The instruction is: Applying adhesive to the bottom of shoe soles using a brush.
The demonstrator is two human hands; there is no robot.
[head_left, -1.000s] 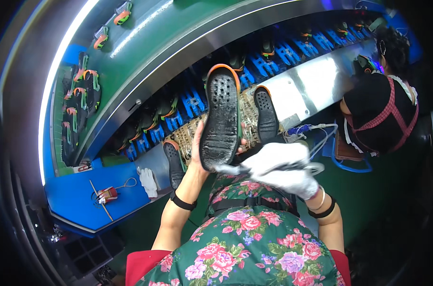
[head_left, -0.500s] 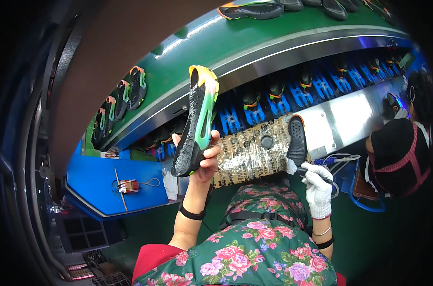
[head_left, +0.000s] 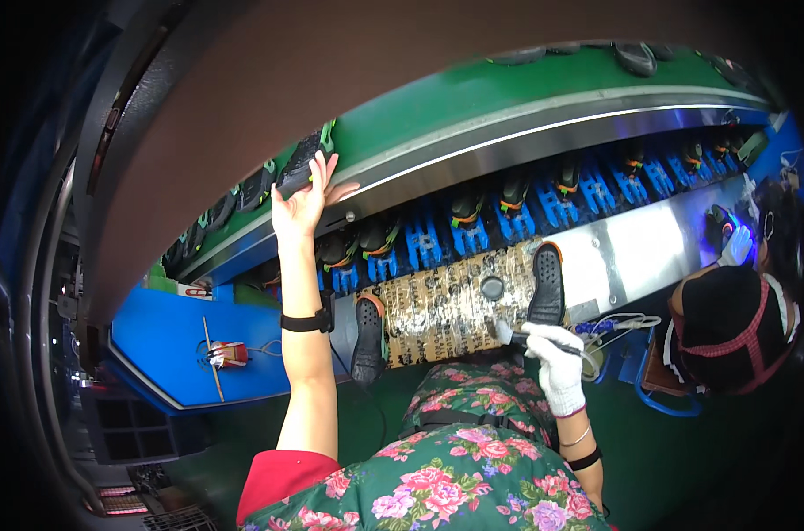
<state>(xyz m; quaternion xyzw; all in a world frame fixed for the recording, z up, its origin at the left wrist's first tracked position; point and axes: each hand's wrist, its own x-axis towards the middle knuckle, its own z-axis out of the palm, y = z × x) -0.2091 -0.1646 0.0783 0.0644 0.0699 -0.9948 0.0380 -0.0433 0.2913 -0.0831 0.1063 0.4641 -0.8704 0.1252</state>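
Observation:
My left hand (head_left: 303, 199), bare, reaches up to the green conveyor belt with its fingers stretched and spread. Just beyond the fingers a black and green shoe sole (head_left: 301, 166) rests on the belt; whether they still touch it I cannot tell. My right hand (head_left: 558, 372), in a white knit glove, is closed around a brush with a dark handle and pale bristles (head_left: 505, 334). Near that hand a black perforated sole (head_left: 547, 288) lies on the work surface (head_left: 428, 310), which is cardboard under clear tape. A second perforated sole (head_left: 369, 341) lies at its left end.
Several soles stand along the belt (head_left: 402, 124). Below its metal edge runs a row of blue holders (head_left: 473, 212) carrying shoes. A round black cap (head_left: 492, 288) sits on the cardboard. At right a co-worker (head_left: 729, 301) sits; a blue table (head_left: 181, 345) is at left.
My left hand has moved up and away with the sole it held and let it go on the belt. My right hand with the brush has shifted slightly left and down.

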